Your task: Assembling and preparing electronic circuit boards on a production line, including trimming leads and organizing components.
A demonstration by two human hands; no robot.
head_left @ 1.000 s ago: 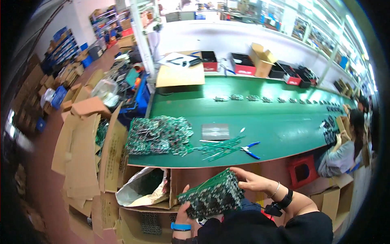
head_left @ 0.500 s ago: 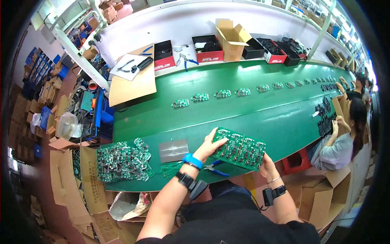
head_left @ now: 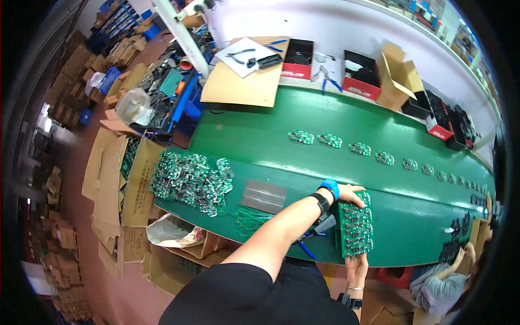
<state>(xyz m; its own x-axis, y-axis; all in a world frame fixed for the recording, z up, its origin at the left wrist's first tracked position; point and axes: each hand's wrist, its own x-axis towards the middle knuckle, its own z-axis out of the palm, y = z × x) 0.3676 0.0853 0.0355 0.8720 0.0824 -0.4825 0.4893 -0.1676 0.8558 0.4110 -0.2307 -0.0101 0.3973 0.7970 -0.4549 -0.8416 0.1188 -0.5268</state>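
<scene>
A panel of green circuit boards (head_left: 356,230) is between my two hands at the near edge of the green table. My left hand (head_left: 351,194) grips its far end, fingers lying over the top. From below, my right hand (head_left: 356,266) grasps the near end; some of its fingers are hidden under the panel. Blue-handled pliers (head_left: 307,249) lie beside the panel, partly behind my left arm. Thin green strips (head_left: 249,219) and a dark grey plate (head_left: 264,196) lie further left. Past them is a heap of small circuit boards (head_left: 189,181).
A row of single circuit boards (head_left: 360,149) runs along the green table (head_left: 260,127). Cardboard (head_left: 244,84) with cutters stands at the back left, near open boxes (head_left: 362,76). Another person (head_left: 441,284) works at the right among black parts. Open cartons (head_left: 143,184) stand at the left.
The panel has turned from lying crosswise to pointing lengthwise away from me, with my left hand at the far end and my right at the near end. The view has swung left.
</scene>
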